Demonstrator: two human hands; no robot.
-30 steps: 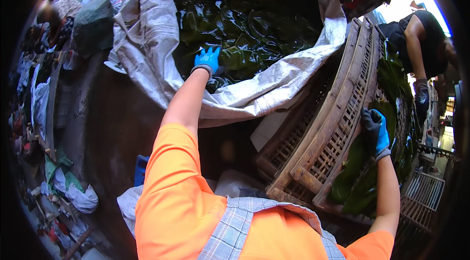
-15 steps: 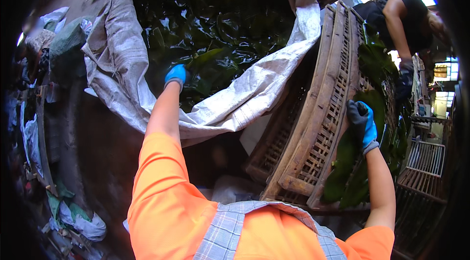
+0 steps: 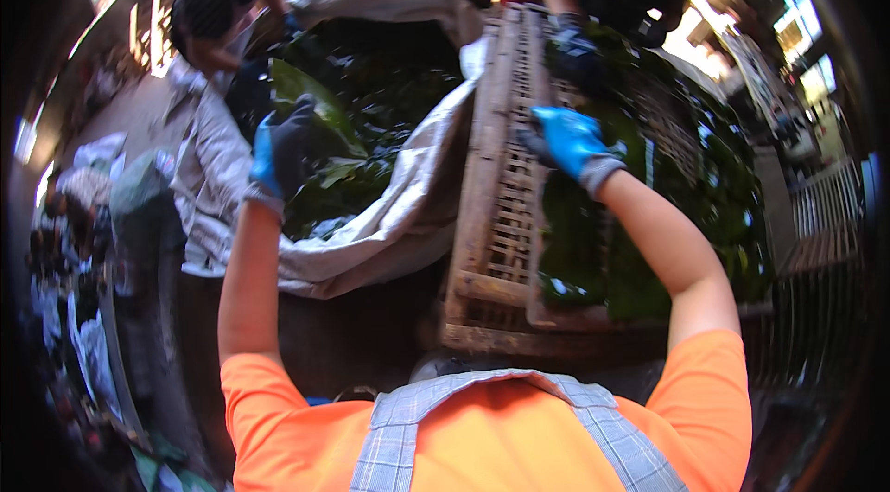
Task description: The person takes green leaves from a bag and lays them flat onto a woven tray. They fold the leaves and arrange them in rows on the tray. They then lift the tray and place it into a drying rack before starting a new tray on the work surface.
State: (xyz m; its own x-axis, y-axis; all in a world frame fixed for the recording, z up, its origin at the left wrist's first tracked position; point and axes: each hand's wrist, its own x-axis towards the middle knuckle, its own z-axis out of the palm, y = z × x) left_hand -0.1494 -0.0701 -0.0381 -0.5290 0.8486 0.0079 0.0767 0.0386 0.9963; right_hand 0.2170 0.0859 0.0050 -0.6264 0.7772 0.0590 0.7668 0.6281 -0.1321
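Note:
My left hand [image 3: 281,153], in a blue and dark grey glove, is raised over the near left rim of a large pale sack [image 3: 408,178]. Its fingers are closed on a broad green leaf [image 3: 311,101] that slants up from them. Inside the open sack lie wet dark green leaves [image 3: 394,89]. Over the left edge of a woven slatted tray [image 3: 513,230], my right hand [image 3: 570,141], gloved alike, is bent with its fingers drawn together. Whatever those fingers may hold is hidden. Flat dark leaves [image 3: 579,255] cover the tray beside it.
Across the tray, another person's dark-gloved hand [image 3: 579,56] reaches over the leaves. A second person [image 3: 218,5] bends beside the sack at the far left. A green bundle [image 3: 144,200] stands left of the sack, and a slatted rack [image 3: 825,214] lies at the right.
The view has swung right. My left hand has come up out of the sack with a green leaf. My right hand has moved farther along the tray's edge.

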